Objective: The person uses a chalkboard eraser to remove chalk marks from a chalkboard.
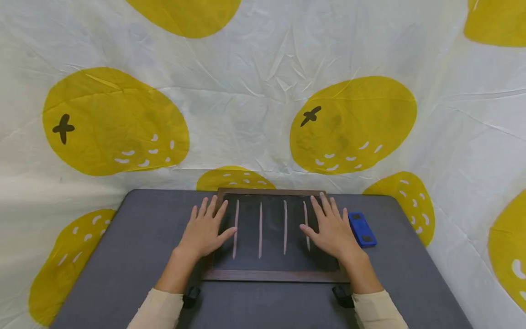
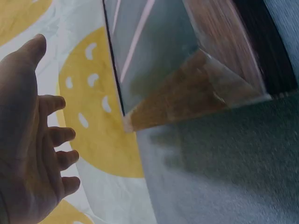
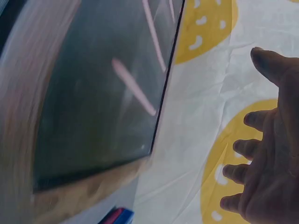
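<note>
A small chalkboard (image 1: 275, 275) with a brown wooden frame lies on the grey table. Several pale pink chalk lines (image 1: 260, 230) run up and down its dark surface, roughly parallel. My left hand (image 1: 205, 230) is spread over the board's left edge, holding nothing. Over the right edge my right hand (image 1: 332, 230) is likewise spread, its thumb near the rightmost line. Both wrist views show the left hand (image 2: 32, 140) and the right hand (image 3: 266, 149) with straight fingers, apart from the frame.
Right of the board lies a blue block (image 1: 368, 235) with dark squares on top, close to the right hand. A white cloth (image 1: 238, 123) printed with yellow fruit hangs behind and around the table (image 1: 144, 233). Dark wrist straps (image 1: 191, 297) sit on both forearms.
</note>
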`<state>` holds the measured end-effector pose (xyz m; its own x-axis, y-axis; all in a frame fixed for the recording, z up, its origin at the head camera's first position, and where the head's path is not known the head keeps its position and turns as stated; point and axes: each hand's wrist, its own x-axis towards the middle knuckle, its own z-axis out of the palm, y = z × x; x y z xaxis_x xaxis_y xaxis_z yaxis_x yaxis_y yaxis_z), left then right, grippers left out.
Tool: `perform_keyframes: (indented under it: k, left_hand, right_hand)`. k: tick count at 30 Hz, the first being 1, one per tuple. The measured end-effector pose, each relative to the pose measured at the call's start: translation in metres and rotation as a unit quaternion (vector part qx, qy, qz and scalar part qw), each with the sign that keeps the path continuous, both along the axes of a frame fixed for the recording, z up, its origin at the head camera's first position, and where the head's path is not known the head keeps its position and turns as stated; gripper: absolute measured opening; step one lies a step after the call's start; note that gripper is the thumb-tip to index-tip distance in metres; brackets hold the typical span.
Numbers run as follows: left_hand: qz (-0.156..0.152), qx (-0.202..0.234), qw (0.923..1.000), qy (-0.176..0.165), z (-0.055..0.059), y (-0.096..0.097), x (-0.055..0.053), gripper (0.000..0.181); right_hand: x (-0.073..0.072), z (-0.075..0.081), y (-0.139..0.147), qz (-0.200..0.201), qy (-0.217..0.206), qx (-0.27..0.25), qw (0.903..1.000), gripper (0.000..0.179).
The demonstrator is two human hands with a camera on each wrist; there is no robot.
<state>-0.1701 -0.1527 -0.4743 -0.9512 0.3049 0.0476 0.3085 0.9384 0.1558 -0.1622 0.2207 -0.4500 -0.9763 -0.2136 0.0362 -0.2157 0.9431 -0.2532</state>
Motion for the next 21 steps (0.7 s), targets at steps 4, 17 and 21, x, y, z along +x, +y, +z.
perform_keyframes:
  k: [4, 17, 21]
  left_hand:
    - [-0.007, 0.0, 1.0, -0.001, -0.003, -0.005, -0.003, 0.088]
    - [-0.017, 0.007, 0.9998, -0.004, -0.017, -0.022, -0.006, 0.085]
    - [-0.019, 0.007, 0.9998, -0.002, -0.022, -0.027, -0.005, 0.084]
  right_hand:
    - [-0.003, -0.002, 0.014, -0.004, 0.013, 0.007, 0.9999, 0.092]
    - [-0.004, -0.013, 0.071, -0.019, 0.032, 0.012, 0.9992, 0.091]
    - [-0.005, -0.016, 0.084, -0.017, 0.029, 0.016, 0.9993, 0.091]
